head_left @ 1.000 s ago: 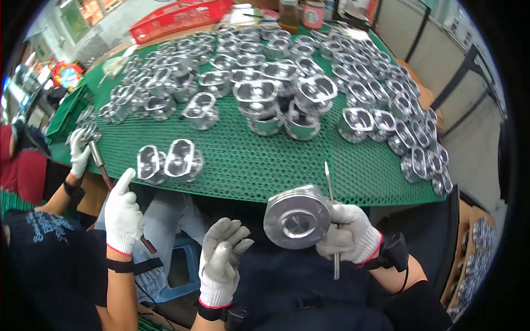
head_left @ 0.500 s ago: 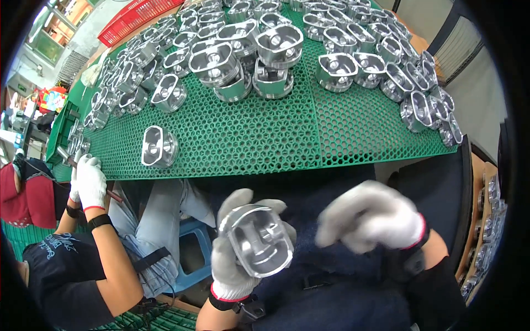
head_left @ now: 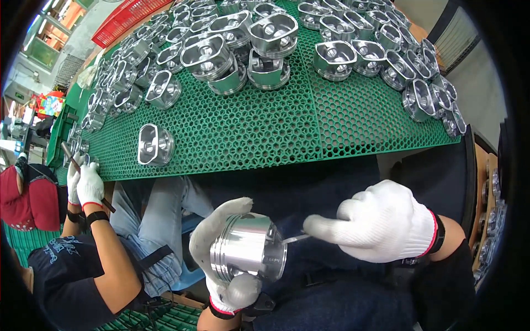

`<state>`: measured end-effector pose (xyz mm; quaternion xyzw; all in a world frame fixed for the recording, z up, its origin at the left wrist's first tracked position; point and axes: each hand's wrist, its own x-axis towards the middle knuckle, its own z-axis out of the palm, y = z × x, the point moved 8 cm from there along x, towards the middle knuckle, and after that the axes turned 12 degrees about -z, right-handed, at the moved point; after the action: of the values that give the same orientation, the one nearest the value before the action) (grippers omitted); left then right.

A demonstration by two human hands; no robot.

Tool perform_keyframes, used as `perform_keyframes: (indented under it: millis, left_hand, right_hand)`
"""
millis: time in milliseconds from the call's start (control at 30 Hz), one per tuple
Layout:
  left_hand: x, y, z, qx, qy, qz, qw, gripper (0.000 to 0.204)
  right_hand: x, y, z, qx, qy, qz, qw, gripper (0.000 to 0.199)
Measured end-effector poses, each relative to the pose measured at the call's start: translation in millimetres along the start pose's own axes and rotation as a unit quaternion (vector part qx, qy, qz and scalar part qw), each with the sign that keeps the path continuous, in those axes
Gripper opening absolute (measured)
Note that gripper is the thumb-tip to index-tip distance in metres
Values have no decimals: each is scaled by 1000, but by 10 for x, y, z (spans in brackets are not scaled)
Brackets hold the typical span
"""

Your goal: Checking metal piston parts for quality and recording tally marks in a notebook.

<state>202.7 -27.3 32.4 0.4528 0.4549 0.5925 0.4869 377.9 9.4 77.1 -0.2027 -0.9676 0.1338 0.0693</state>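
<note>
In my gloved left hand (head_left: pixel 223 259) lies a shiny metal piston (head_left: pixel 243 248), turned on its side with the ringed grooves toward my palm and the open skirt facing right. My fingers and thumb wrap round it. My gloved right hand (head_left: pixel 381 223) is closed to the right of it, forefinger pointing left. From that fingertip a thin silvery tool (head_left: pixel 296 238) reaches to the piston's open end; most of the tool is hidden by the hand, so its kind does not show.
A green perforated mat (head_left: pixel 237 138) covers the bench ahead, carrying many pistons, some stacked (head_left: pixel 268 69). One piston (head_left: pixel 155 144) stands alone near the front edge. At left, a co-worker's gloved hands (head_left: pixel 88 182) hold a dark rod. A red crate (head_left: pixel 124 22) sits at the back left.
My left hand has turned the piston from open end facing me to lying sideways. My right hand has come round, its forefinger now pointing at the piston with the thin tool showing.
</note>
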Motion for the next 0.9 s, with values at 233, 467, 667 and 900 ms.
perform_keyframes:
  millis: [233,467,667,900]
  left_hand:
    - [-42,-126,43,1,3,-41,999,82]
    - [-114,-504,167,-149,-50,-298,942,91]
    - [-190,-634,214,-116,-86,-391,909,93]
    - [-349,-588,580,-542,-250,-471,650,90]
  right_hand:
    - [-49,109,160,313,24,-49,948,33]
    - [-17,220,-203,-15,44,-20,999,24]
    - [4,94,-250,-189,77,-69,976,21]
    - [-10,168,-237,-51,130,-78,987,30]
